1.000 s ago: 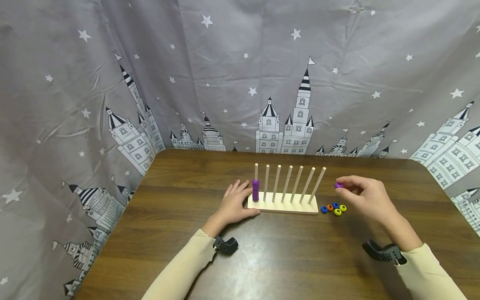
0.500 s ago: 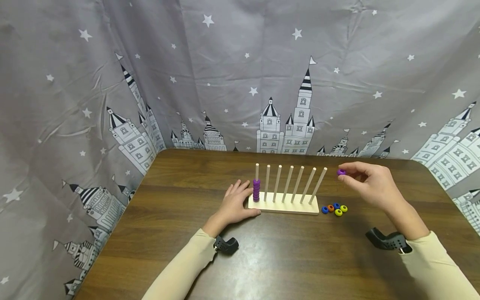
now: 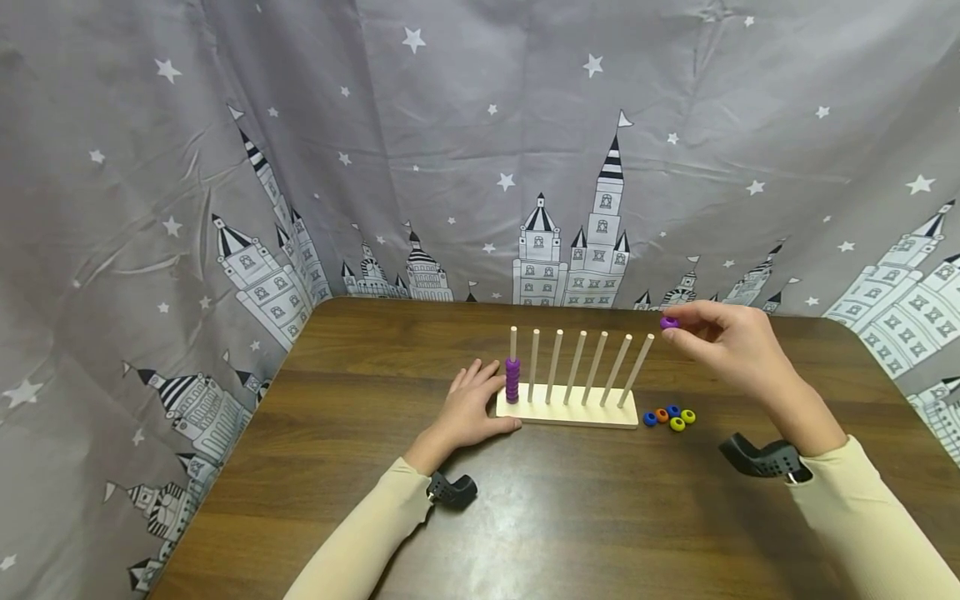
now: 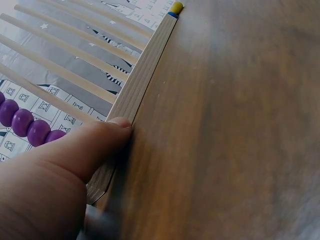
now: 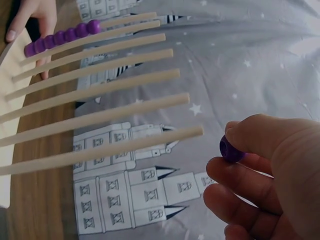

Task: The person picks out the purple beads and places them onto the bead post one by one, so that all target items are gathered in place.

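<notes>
A pale wooden peg rack (image 3: 570, 408) with several upright pegs stands on the table. Purple beads (image 3: 512, 382) are stacked on its leftmost peg. My left hand (image 3: 468, 408) rests at the rack's left end, fingers spread and fairly straight. In the left wrist view its thumb (image 4: 100, 142) touches the front edge of the base. Thumb and index finger of my right hand (image 3: 731, 342) pinch one purple bead (image 5: 231, 150). That bead is held in the air, apart from the rack, just right of the rightmost peg's tip (image 3: 650, 337). Its hole partly shows in the right wrist view.
Several loose beads, blue, orange and yellow, lie to the right of the rack, among them a yellow bead (image 3: 677, 424) and an orange bead (image 3: 662, 414). A grey curtain (image 3: 420, 167) printed with castles and stars hangs behind the brown table (image 3: 360, 350).
My right hand has risen with the purple bead, drifting slightly right and then left toward the rightmost peg's top. The left hand and the rack have stayed put.
</notes>
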`<state>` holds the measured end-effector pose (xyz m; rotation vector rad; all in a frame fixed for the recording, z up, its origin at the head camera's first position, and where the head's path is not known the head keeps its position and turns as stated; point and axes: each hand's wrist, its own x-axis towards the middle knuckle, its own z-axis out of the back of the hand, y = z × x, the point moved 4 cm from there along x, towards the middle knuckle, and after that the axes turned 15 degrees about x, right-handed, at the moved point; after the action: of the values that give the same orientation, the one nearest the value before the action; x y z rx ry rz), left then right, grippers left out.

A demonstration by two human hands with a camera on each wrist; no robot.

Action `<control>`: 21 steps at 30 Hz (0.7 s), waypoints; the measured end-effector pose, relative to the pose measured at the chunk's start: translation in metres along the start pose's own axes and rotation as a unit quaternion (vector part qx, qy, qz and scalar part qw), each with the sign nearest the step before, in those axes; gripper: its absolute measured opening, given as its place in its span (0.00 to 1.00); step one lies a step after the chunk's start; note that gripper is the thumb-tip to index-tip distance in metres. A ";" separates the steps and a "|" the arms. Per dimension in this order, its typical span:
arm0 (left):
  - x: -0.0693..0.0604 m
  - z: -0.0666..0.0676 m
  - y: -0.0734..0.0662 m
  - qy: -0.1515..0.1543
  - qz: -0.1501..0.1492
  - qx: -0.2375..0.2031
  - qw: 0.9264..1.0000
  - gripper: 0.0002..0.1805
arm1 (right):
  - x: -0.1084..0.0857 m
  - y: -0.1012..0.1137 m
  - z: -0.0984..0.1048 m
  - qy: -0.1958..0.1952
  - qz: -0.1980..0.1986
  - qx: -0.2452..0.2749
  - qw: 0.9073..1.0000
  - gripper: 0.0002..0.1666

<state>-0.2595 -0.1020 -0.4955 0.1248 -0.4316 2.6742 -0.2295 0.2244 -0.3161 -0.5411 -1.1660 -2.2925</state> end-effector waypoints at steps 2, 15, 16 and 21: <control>0.000 0.000 0.000 0.001 0.000 -0.001 1.000 0.41 | 0.004 0.003 -0.002 0.004 0.008 0.003 1.000 0.10; 0.000 -0.001 0.000 0.002 0.001 0.001 1.000 0.42 | 0.023 0.016 -0.024 0.041 0.015 0.031 0.999 0.10; 0.000 -0.001 0.000 0.004 0.002 0.000 1.000 0.42 | 0.024 0.017 -0.025 0.044 0.013 0.028 0.999 0.10; 0.000 0.000 0.000 0.007 0.002 0.004 1.000 0.42 | 0.030 0.021 -0.034 0.060 0.017 0.022 0.998 0.09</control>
<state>-0.2592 -0.1017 -0.4950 0.1089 -0.4172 2.6798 -0.2454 0.1778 -0.3054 -0.3976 -1.1379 -2.2313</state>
